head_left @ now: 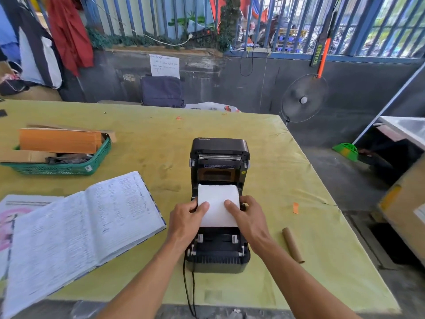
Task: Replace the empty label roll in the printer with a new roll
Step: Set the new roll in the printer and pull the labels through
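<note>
The printer stands on the worktop near the middle of its near edge, lid open toward the far side, with the label roll in its bay. An open notebook lies left of it at the near-left corner, a basket of cardboard behind that by the left edge. The empty core lies right of the printer, well short of the right edge.

An open handwritten notebook is lying on the yellow-green table, near a green basket that is holding an orange box and cardboard. A dark bag is leaning against the wall beyond, a paper notice hanging above it, and a fan is standing further right
</note>
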Available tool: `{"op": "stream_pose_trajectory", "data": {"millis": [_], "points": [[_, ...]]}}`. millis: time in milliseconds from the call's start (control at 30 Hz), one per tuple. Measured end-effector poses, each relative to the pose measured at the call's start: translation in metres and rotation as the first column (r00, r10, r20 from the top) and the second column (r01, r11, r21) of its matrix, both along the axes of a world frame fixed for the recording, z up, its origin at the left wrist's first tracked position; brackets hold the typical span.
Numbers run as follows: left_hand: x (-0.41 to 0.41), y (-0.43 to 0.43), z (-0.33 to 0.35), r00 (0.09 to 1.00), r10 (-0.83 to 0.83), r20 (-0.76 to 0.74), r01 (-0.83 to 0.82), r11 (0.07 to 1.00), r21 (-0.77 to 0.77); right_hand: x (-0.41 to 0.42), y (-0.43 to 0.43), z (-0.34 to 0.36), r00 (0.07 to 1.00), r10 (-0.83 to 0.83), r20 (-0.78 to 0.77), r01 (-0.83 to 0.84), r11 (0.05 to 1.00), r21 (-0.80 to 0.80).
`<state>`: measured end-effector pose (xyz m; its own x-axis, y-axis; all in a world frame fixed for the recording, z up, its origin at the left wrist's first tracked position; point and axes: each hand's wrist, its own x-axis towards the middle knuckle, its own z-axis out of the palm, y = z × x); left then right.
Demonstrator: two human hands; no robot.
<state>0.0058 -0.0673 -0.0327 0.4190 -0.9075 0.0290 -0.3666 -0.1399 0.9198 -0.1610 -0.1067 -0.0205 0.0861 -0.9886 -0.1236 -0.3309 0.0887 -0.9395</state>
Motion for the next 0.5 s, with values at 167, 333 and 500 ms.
{"op": "stream_pose_trajectory", "data": {"millis": [167,333,500], "points": [[-0.003,-0.013,-0.007,0.999,-0.020,-0.051,0.019,1.000,-0.020,-0.002,-0.017,-0.015,0.999,0.028,0.047,-0.026,0.998,-0.055],[-0.001,-0.020,-0.026,0.998,-0.036,-0.049,0.034,0.998,-0.043,-0.002,-0.036,-0.042,0.998,0.047,0.039,-0.046,0.999,-0.027],[0.003,-0.024,-0.035,0.998,-0.051,-0.027,0.051,0.998,-0.021,-0.001,-0.043,-0.055,0.998,0.063,0.030,-0.062,0.998,-0.025]]}}
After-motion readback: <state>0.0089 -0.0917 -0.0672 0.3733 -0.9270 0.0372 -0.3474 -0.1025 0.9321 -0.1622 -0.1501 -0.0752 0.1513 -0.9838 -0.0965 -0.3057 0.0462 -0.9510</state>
